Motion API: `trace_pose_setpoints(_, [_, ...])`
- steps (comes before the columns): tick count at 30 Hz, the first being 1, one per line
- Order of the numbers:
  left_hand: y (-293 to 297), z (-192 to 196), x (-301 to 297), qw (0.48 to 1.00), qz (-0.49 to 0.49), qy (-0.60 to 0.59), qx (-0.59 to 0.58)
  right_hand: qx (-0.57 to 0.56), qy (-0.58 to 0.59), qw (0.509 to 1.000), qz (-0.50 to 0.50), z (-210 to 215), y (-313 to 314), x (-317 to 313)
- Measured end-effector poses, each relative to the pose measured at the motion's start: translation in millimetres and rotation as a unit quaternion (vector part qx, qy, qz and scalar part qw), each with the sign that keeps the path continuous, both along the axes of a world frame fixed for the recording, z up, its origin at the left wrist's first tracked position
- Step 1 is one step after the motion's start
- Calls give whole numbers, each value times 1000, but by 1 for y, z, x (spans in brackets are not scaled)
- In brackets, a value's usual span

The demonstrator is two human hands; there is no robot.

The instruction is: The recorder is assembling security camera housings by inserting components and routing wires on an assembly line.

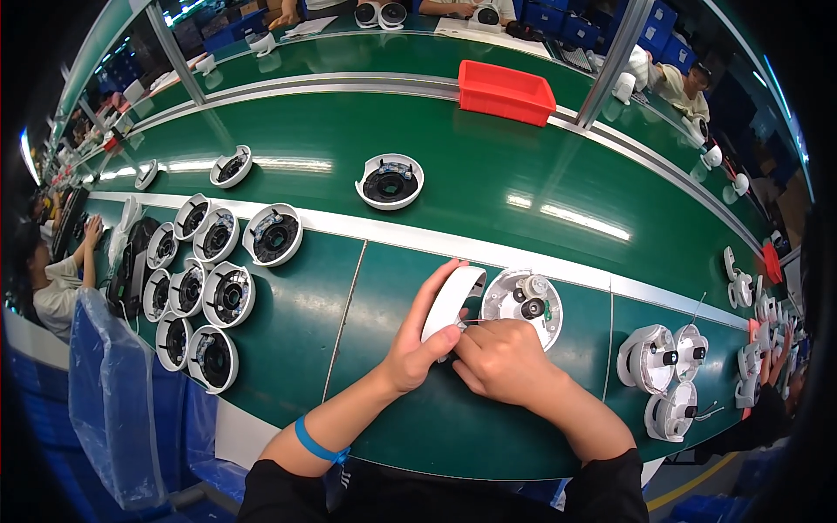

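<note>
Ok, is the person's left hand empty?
No, the left hand holds a white curved shell, with its fingers along the outer side and its thumb at the lower end.

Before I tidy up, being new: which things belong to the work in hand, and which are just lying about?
In use, apparently:
- white cover, in left hand
- white lens housing, beside right hand
- black-centred housings, left
- lens housings, right

Seemingly lying about:
- red plastic bin
- translucent plastic sheeting

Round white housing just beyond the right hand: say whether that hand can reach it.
Likely yes: the housing sits beside the right hand with nothing visible between, though that hand seems busy at the white cover in the left hand.
</note>
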State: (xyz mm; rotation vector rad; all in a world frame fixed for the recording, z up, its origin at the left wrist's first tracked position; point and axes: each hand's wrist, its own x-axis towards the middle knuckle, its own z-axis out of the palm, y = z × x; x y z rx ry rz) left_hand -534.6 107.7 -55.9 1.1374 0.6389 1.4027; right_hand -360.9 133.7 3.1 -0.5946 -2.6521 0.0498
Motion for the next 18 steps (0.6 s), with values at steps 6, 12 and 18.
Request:
trace_pose_setpoints(6, [-3, 10, 11, 991, -59, -91, -81, 51, -52, 997, -5, -4, -3, 13])
trace_pose_setpoints(12, [-7, 16, 22, 992, -79, -70, -70, -25, -22, 999, 26, 17, -2, 27])
trace_pose_setpoints(18, [-11, 14, 36, 1000, -6, -21, -11, 34, -34, 999, -1, 8, -5, 33])
